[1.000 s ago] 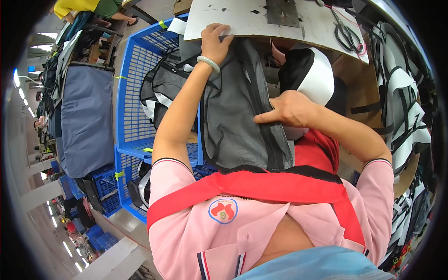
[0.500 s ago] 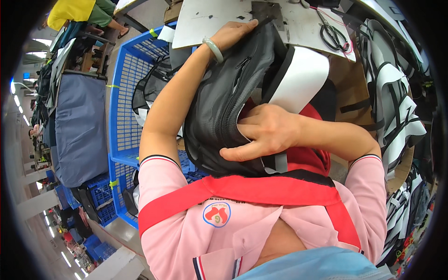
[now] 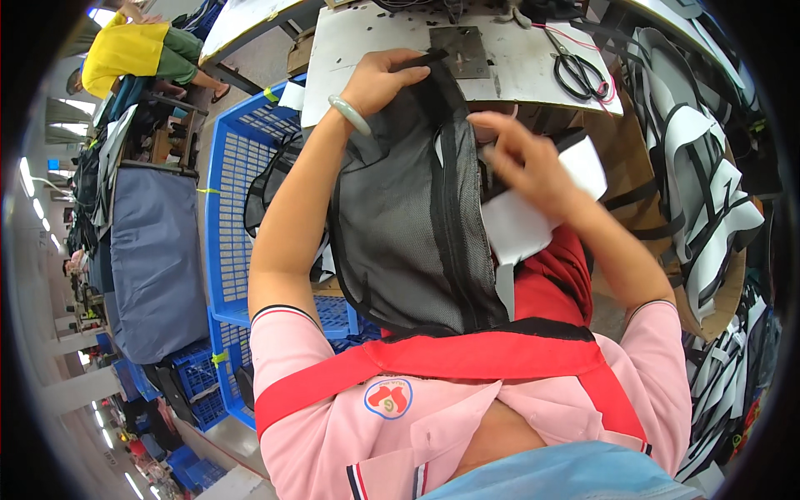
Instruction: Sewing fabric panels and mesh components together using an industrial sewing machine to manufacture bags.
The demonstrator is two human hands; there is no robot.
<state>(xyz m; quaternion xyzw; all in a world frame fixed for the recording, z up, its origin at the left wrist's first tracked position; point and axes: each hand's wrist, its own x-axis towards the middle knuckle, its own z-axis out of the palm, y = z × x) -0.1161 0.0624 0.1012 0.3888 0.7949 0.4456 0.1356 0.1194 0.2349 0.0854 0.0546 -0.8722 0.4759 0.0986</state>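
A black mesh bag piece [image 3: 392, 242] with a dark zipper strip [image 3: 450, 208] running down it hangs in front of me, over my lap and against the table edge. My left hand [image 3: 379, 81], a pale bangle on its wrist, pinches the piece's upper edge near a black strap end. To the right of the zipper side my right hand [image 3: 533, 171] is lifted, partly blurred, its index finger stretched toward the mesh edge and no material seen in it. Under that hand lies a white panel [image 3: 521, 225], beside red cloth [image 3: 554, 283].
Ahead stands a white worktable [image 3: 358, 37] with black-handled scissors [image 3: 581, 77] and a metal plate [image 3: 458, 52]. Blue plastic crates [image 3: 229, 183] flank my left. Piled grey and white pieces [image 3: 700, 167] are on the right. A person in yellow [image 3: 129, 58] bends at the far left.
My right hand has come out of the bag piece's opening and risen up and right. My left hand has shifted slightly left and down. The mesh now lies flatter, facing me.
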